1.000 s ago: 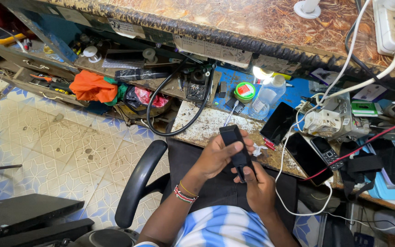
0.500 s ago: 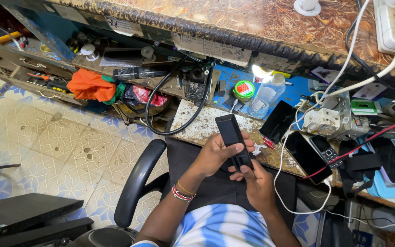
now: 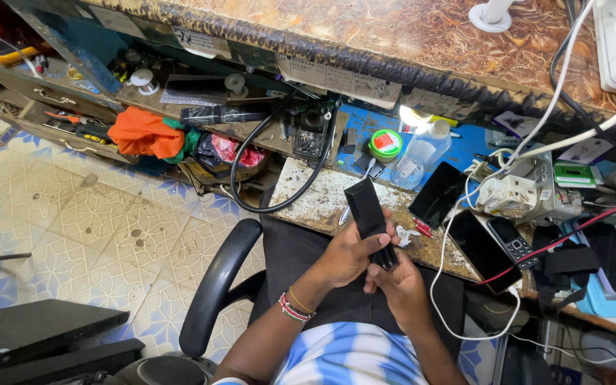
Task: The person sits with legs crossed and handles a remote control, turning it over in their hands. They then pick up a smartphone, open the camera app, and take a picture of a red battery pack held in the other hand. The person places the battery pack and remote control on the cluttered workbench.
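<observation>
A slim black phone (image 3: 366, 209) stands tilted on edge above my lap, its far end pointing at the bench. My left hand (image 3: 347, 255) wraps its lower half from the left, a beaded bracelet on the wrist. My right hand (image 3: 396, 283) closes on the phone's near end from below. Both hands hover just in front of the worn bench edge (image 3: 308, 203).
On the bench lie two dark phones (image 3: 439, 194), a small keypad phone (image 3: 510, 242), a green-lidded tin (image 3: 385, 143), a clear bottle (image 3: 422, 153), white chargers and tangled cables (image 3: 515, 194). An orange cloth (image 3: 144, 133) sits left. A black chair armrest (image 3: 215, 285) curves at my left.
Both hands have lifted the black phone slightly and tipped it more upright on its edge; the hands stay in the same grip.
</observation>
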